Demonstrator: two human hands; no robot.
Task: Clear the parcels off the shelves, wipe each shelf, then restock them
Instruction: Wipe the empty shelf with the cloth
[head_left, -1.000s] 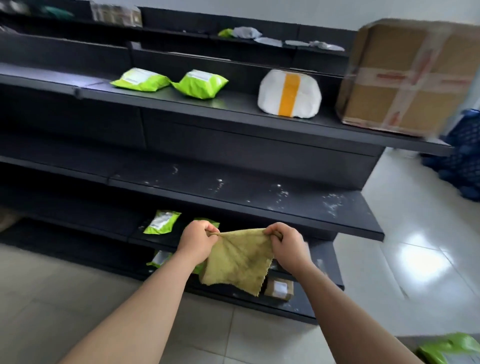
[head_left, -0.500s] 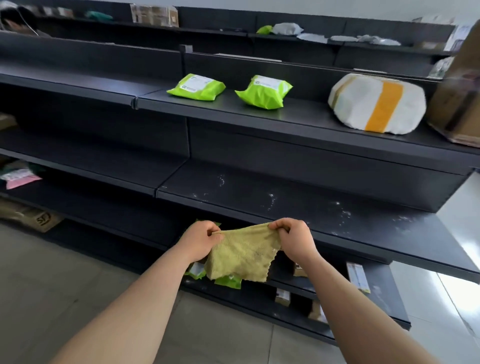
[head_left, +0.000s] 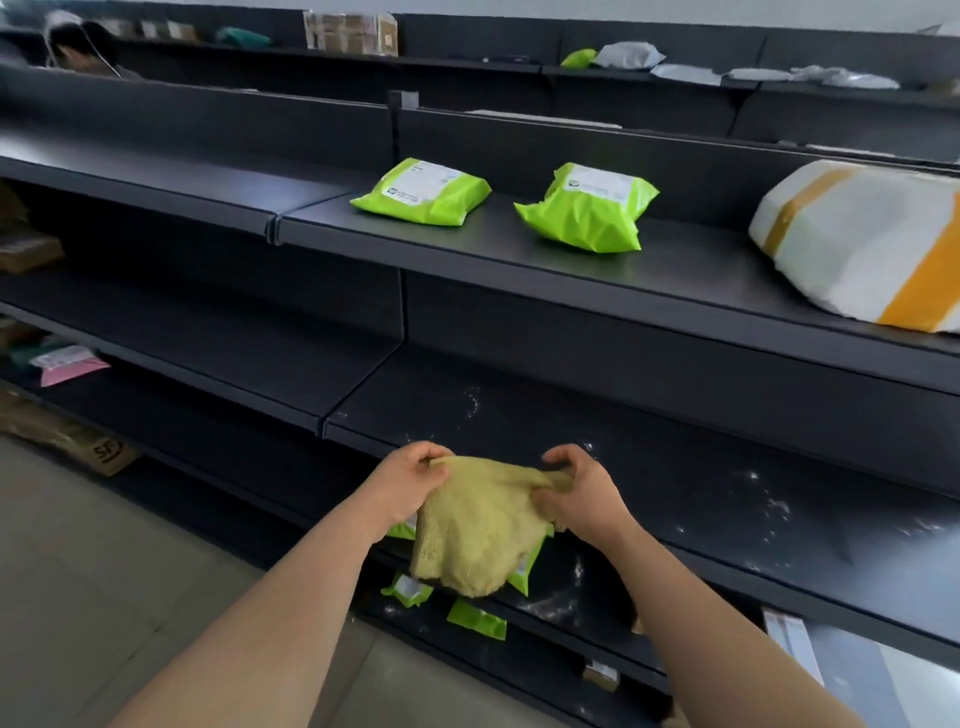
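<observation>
A yellow-green cloth (head_left: 478, 530) hangs between my two hands just in front of the dark middle shelf (head_left: 675, 467), which is speckled with white dust. My left hand (head_left: 408, 480) pinches its left top corner. My right hand (head_left: 582, 493) grips the right side, bunching it. On the upper shelf (head_left: 519, 260) lie two lime-green mailer parcels (head_left: 423, 189) (head_left: 589, 208) and a white parcel with orange tape (head_left: 872, 244). More green mailers (head_left: 475, 618) lie on the lower shelf, partly hidden by the cloth.
A pink packet (head_left: 70, 364) and a cardboard box (head_left: 67, 441) sit low at the left. The top back shelf holds boxes (head_left: 350, 34) and white bags (head_left: 685, 67). A person's head (head_left: 78, 44) shows at the far top left. Tiled floor (head_left: 104, 571) lies below.
The view has shifted left and closer to the shelves, and the big cardboard box has left the view. My hands came closer together and the cloth is now bunched rather than spread.
</observation>
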